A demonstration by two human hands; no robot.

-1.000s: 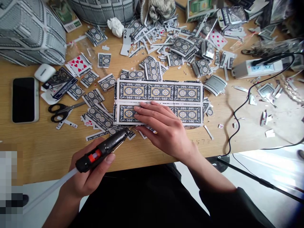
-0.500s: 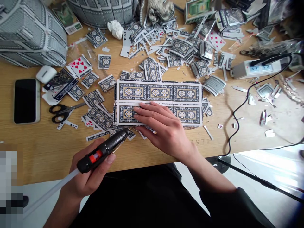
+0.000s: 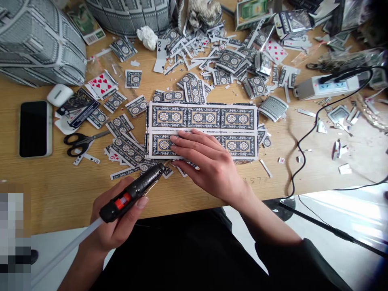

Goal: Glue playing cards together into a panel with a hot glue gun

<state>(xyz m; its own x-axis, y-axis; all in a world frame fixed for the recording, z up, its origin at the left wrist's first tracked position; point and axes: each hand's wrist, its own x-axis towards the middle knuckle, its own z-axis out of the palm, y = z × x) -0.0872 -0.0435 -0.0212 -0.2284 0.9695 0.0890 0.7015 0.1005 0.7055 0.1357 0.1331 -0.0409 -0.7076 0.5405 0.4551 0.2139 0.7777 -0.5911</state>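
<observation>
Navy-and-white scrollwork (with tan centres and round pale rosettes) patterns the flat rectangular card panel (image 3: 204,117); the black plastic glue gun (image 3: 138,188) shows bright red inside

On the table (image 3: 69,202), I have the panel (image 3: 204,117) in the middle, scraps (image 3: 209,52) behind it and scissors (image 3: 80,143) to its left. The phone (image 3: 35,129) lies farther left, the case (image 3: 60,95) just behind its right corner. My power strip (image 3: 329,87) sits right of the panel; the glue gun (image 3: 133,193) is before its left corner, in my left hand (image 3: 112,226).
</observation>
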